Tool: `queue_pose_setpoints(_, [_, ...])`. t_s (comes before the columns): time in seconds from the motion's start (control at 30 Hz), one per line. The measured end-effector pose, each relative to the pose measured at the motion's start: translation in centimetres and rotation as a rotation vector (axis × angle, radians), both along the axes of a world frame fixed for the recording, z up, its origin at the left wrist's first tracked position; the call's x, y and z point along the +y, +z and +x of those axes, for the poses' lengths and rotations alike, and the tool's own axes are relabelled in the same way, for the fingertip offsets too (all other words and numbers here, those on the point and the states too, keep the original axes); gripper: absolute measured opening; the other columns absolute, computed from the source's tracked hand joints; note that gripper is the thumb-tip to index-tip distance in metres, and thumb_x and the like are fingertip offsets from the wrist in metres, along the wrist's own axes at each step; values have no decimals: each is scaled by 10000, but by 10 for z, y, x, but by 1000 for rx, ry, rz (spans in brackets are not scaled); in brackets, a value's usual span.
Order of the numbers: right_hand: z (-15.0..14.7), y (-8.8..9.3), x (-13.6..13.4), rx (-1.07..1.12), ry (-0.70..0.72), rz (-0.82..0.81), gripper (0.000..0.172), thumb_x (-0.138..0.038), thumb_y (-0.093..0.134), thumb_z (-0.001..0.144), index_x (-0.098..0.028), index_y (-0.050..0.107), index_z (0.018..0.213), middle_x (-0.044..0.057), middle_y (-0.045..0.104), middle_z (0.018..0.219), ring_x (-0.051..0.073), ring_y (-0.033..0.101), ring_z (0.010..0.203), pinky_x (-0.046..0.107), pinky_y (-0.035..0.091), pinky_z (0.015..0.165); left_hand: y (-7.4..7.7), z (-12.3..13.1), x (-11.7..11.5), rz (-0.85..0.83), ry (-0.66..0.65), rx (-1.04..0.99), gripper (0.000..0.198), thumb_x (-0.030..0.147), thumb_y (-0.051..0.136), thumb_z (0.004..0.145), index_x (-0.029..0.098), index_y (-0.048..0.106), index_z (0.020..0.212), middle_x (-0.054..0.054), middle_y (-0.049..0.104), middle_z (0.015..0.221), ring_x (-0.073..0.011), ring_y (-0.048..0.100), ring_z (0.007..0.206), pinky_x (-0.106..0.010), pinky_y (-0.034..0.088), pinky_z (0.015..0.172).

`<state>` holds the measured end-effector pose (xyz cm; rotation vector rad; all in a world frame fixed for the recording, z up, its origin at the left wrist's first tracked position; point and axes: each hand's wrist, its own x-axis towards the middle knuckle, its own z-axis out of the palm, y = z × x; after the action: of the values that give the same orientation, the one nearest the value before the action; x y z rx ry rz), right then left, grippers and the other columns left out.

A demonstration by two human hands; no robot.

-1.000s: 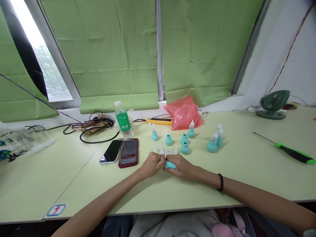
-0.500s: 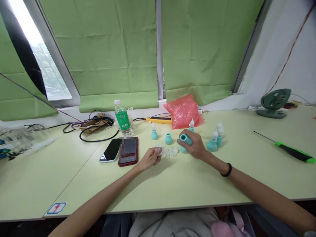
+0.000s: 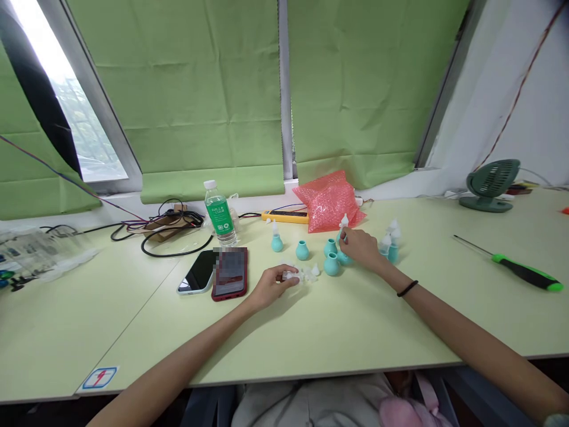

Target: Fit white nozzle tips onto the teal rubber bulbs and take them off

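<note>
My left hand [image 3: 273, 286] pinches a small clear plastic nozzle [image 3: 291, 275] between thumb and fingers, just above the table. More clear nozzles [image 3: 315, 271] lie loose beside its fingertips. My right hand [image 3: 361, 248] is closed, fingertips bent down over a teal rubber bulb [image 3: 344, 258] partly covered by it; what the fingers hold is hidden. Open-necked teal bulbs stand near: a front one [image 3: 331, 265], one behind it [image 3: 329, 247] and one to the left [image 3: 302, 250]. A bulb fitted with a clear nozzle [image 3: 277, 242] stands farther left. Another nozzle [image 3: 344, 220] shows behind my right fingers.
Nozzle-fitted bulbs [image 3: 393, 252] stand right of my right hand. Two phones [image 3: 230, 274] and a water bottle [image 3: 220, 216] are at left. Behind lie a red bubble-wrap bag [image 3: 331, 201] and cables [image 3: 178, 220]. A screwdriver [image 3: 527, 271] and a fan [image 3: 491, 185] are at right.
My right hand has let go of the teal bulb it held and moved right, over another bulb. Left fingers have shifted slightly right and now show a clear nozzle between them.
</note>
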<state>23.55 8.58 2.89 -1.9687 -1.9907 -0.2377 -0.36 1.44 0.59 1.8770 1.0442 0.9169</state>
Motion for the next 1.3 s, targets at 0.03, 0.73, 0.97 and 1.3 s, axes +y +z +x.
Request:
queue_pose_setpoints(0.03, [1, -1, 0, -18, 3, -1, 196, -267, 380, 728, -176, 518, 834, 80, 562, 788, 233, 532, 728, 289, 344, 549, -1, 0, 0, -3, 2, -17, 283, 365, 507, 694, 155, 493, 883, 50, 417, 570, -38, 345, 407, -159, 270, 384])
queue_pose_setpoints(0.73, [-64, -26, -66, 418, 1019, 298, 267, -277, 510, 715, -150, 489, 949, 32, 543, 703, 104, 480, 581, 221, 404, 513, 8, 0, -7, -213, -224, -366, 256, 276, 554, 688, 152, 458, 891, -45, 572, 761, -137, 555, 650, -316, 471, 624])
queue_pose_setpoints(0.97, [-69, -34, -66, 772, 856, 133, 148, -274, 508, 716, -152, 540, 792, 22, 545, 667, 100, 501, 579, 200, 445, 478, -2, 0, -7, 419, -48, 69, 226, 254, 440, 775, 183, 502, 980, -79, 554, 942, -178, 497, 868, -345, 424, 741])
queue_pose_setpoints(1.3, [-75, -41, -69, 856, 771, 72, 202, -334, 513, 707, -144, 559, 760, 12, 536, 604, 101, 498, 540, 204, 452, 448, -8, -3, -3, 934, 55, 263, 175, 125, 454, 757, 176, 567, 880, -83, 561, 867, -156, 463, 792, -295, 435, 635])
